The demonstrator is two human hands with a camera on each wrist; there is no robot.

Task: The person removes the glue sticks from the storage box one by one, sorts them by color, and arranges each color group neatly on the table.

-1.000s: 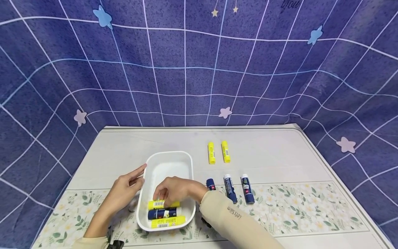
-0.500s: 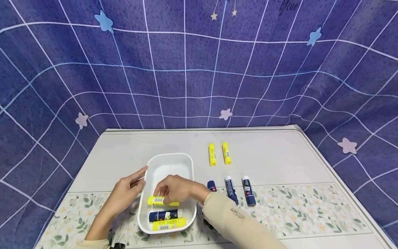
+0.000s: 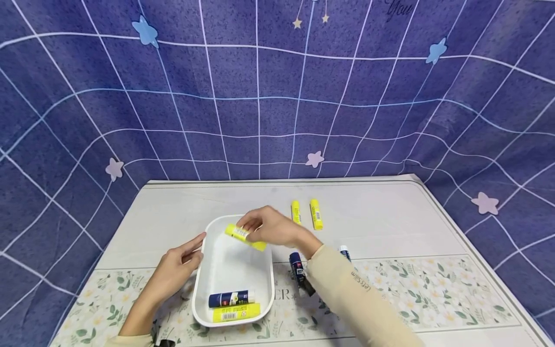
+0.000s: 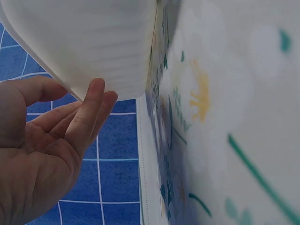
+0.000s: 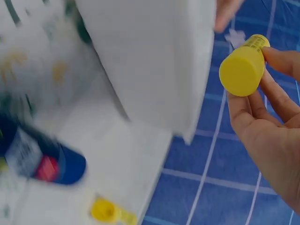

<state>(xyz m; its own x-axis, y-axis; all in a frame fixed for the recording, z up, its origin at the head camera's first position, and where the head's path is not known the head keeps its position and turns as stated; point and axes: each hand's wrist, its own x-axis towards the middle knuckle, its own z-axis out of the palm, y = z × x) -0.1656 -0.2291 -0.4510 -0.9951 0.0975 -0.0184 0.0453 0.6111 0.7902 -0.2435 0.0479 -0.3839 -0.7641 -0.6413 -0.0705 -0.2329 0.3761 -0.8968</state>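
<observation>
My right hand pinches a yellow glue stick between thumb and fingers, tilted over the right half of a white tray. In the right wrist view the same glue stick shows its round end, above the tray's rim level. My left hand touches the tray's left side. The left wrist view shows its fingers fairly straight against the tray's outer wall. Lying across the near end of the tray are a dark blue glue stick and another yellow glue stick.
Two yellow glue sticks, a left one and a right one, lie right of the tray. Nearer, a blue glue stick lies beside the right wrist; another is partly hidden by the sleeve. A blue curtain hangs behind.
My right hand has lifted the yellow glue stick from the tray's near half and moved it up, away and to the right. The left hand stays at the tray's side.
</observation>
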